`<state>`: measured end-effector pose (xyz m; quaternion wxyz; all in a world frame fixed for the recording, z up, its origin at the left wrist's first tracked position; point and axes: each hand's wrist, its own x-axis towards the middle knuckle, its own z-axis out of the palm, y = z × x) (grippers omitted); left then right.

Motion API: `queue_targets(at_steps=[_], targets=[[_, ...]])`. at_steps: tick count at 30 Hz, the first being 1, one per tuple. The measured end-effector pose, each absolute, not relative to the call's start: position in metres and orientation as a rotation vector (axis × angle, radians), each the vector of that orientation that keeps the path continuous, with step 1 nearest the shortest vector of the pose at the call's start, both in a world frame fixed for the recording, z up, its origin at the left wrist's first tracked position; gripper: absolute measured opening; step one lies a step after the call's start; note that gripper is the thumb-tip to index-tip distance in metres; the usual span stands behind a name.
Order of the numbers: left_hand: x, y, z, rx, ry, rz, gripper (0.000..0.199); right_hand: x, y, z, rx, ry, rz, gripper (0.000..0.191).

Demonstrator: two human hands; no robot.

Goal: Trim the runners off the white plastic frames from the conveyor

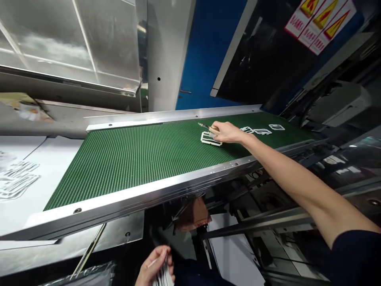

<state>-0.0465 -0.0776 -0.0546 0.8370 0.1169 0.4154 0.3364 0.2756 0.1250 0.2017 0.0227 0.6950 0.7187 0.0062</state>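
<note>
My right hand (224,132) reaches over the green conveyor belt (133,155), closed round a slim tool (205,126) with a metal tip and a tan part; its exact kind is unclear. Just beneath the fingers is a white slotted plastic frame (211,140); whether they also grip it I cannot tell. Lower down, off the near side of the belt, my left hand (156,264) is closed on several white slotted pieces (163,277), seen partly at the bottom edge. More white slotted frames (262,131) lie on the belt beyond my right wrist, one (276,127) farther along.
Metal rails (166,180) edge the belt. At left, a white surface (59,159) bears a pile of white frames (19,178). Behind the belt stands a blue machine panel (205,55) with warning labels (321,24). Below are a brown bag (193,214) and a white board (235,254).
</note>
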Motion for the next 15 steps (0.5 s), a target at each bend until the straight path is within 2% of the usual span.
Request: queue_targets(at_steps=[3, 7, 9, 12, 15], targets=[[-0.050, -0.061, -0.021, 0.418, 0.921, 0.785, 0.041, 0.261, 0.098, 0.212, 2.254, 2.410, -0.239, 0.017], [-0.058, -0.039, 0.032, 0.743, 0.934, 0.797, 0.032, 0.211, 0.026, 0.199, 2.122, 2.663, -1.324, 0.025], [-0.063, -0.033, 0.052, 0.906, 0.865, 0.783, 0.030, 0.184, -0.011, 0.176, 2.050, 2.540, -1.645, 0.022], [-0.069, -0.029, 0.062, 1.084, 0.809, 0.666, 0.025, 0.158, -0.049, 0.135, 2.006, 2.331, -1.968, 0.019], [-0.074, -0.031, 0.055, 1.180, 0.815, 0.547, 0.020, 0.151, -0.064, 0.099, 2.033, 2.171, -2.130, 0.019]])
